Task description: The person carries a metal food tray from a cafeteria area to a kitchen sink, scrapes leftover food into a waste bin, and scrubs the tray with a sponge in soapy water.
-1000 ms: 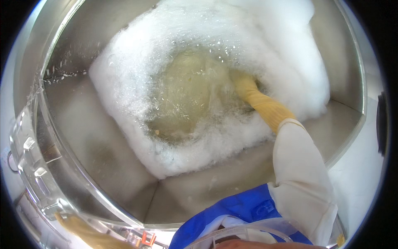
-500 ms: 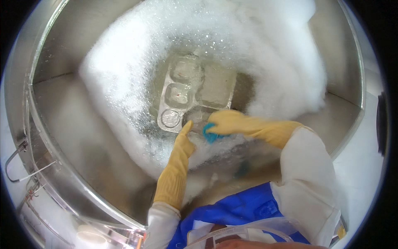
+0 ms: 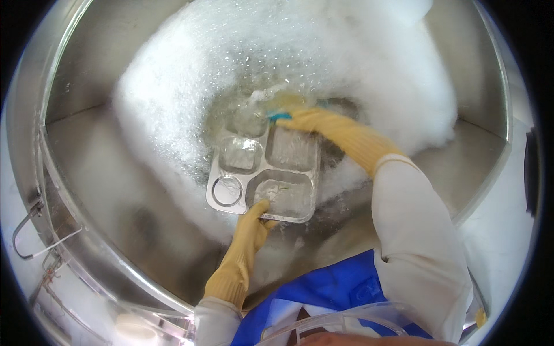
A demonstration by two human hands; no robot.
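A metal compartment tray tilts in the sudsy water, its near part above the surface and its far end under water and foam. My left hand, in a yellow rubber glove, grips the near edge, thumb on top and fingers under the rim. A small green scrap lies in the near compartment. My right hand, gloved alike and slightly blurred, is closed around a blue scrubbing cloth at the tray's far part. Only a bit of the cloth shows, and the fingertips are partly hidden.
A large metal sink surrounds the water. Thick white foam covers its far side and both flanks. A bent metal handle is outside the left rim. My blue apron reaches the near edge.
The tray has come toward me, its near part rising out of the water, now held at the edge by my left hand. My right hand has moved the blue cloth from the near end to the far part.
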